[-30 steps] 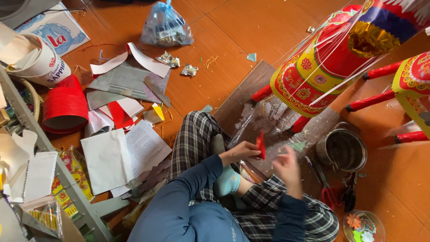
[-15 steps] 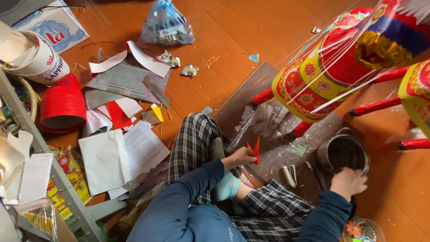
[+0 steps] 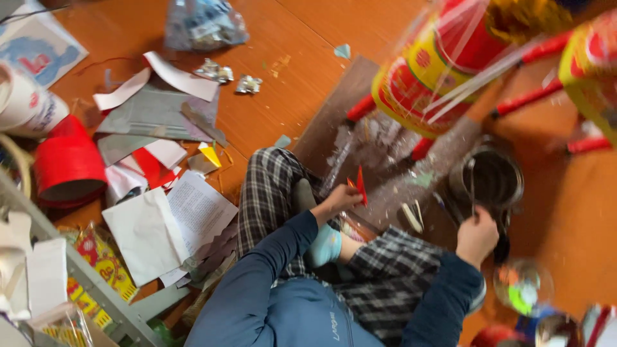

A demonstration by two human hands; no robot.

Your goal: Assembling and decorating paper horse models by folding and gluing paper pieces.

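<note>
The left hand (image 3: pixel 339 198) pinches a small red paper piece (image 3: pixel 360 184) above the grey glue-streaked board (image 3: pixel 360 138). The right hand (image 3: pixel 477 236) is clenched on a thin stick (image 3: pixel 471 186) dipping into the round metal pot (image 3: pixel 491 180); its contents are blurred.

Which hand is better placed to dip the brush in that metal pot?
Right. The right hand already grips a thin stick reaching into the metal pot; the left hand is busy holding a small red piece.
</note>
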